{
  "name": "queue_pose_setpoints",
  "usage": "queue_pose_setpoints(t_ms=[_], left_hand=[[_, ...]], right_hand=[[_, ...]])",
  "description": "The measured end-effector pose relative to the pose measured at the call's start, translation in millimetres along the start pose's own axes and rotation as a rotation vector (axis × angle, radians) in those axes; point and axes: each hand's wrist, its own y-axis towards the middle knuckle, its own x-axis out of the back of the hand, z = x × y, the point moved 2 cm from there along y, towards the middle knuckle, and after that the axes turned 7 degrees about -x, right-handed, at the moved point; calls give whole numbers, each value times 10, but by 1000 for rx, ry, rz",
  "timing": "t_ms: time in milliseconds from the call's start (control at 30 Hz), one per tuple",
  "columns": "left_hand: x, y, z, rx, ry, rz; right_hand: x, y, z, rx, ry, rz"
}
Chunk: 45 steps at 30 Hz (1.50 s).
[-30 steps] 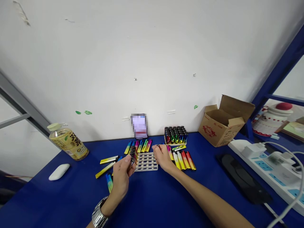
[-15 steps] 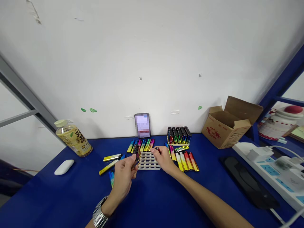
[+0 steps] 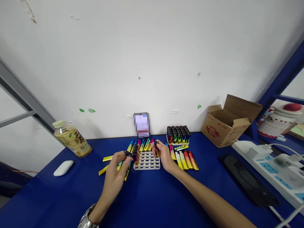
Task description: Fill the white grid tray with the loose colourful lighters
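Lighters are in both hands, near the middle of the surface's far edge. The left hand (image 3: 116, 172) pinches one lighter (image 3: 126, 154) by its dark cap end between thumb and fingertips, just left of the white grid tray (image 3: 148, 164). The right hand (image 3: 164, 157) pinches a second lighter (image 3: 156, 147) roughly upright over the tray's far right corner.

A few standing lighters (image 3: 135, 151) fill the tray's left column, right beside the left hand's knuckles. A careless sweep there could knock them over, and since the tray looks light, a nudge might slide it along the surface (image 3: 152, 198).

The glossy bodies probably offer little friction, so a loose fingertip pinch could let one slip. Coming down tilted, a lighter may catch on a cell rim rather than seat.

The loose row of lighters (image 3: 184, 160) lies under the right forearm, where a dropped wrist could scatter it.
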Motion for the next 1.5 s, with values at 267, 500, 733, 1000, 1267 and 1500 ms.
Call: queue_pose_setpoints(t_ms=[267,500,733,1000,1267,1500], left_hand=[[-115,-64,152,34,-88,5],[-88,-69,107,-24,165,11],[-66,-29,106,-107,259,100],[-96,-42,187,-223,410,235],[-105,-73,258,-229,450,235],[-101,-77,232,-207,453,247]], right_hand=[[-9,53,80,157,-375,49],[-64,209,61,165,-388,142],[-143,299,-13,189,-537,165],[-228,307,34,257,-601,242],[-151,361,37,50,-275,93],[-158,407,-66,-6,-298,269]])
